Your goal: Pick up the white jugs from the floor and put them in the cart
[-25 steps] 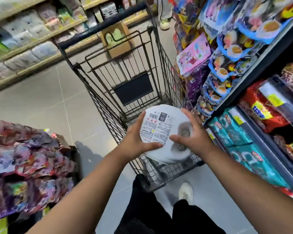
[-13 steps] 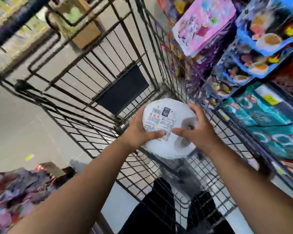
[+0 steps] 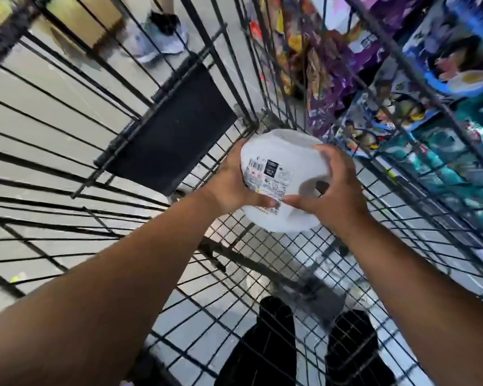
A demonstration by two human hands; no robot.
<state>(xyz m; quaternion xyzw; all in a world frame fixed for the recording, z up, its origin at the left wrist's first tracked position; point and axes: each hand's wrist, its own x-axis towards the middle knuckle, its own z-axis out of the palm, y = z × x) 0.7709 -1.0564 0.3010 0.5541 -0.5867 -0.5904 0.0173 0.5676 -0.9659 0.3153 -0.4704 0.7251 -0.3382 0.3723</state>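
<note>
Both hands, left hand (image 3: 229, 182) and right hand (image 3: 335, 196), clasp white jug (image 3: 282, 174) inside cart (image 3: 262, 263).

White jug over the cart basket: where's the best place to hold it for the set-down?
Keep the white jug by its two flanks, left hand and right hand coming from opposite sides. It lies tilted, its label up; the moulded handle loop under the right fingers would likely allow a one-handed carry.

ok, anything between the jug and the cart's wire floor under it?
Nothing shows there in the head view. The white jug, held by left hand and right hand, hangs over bare wire floor.
</note>
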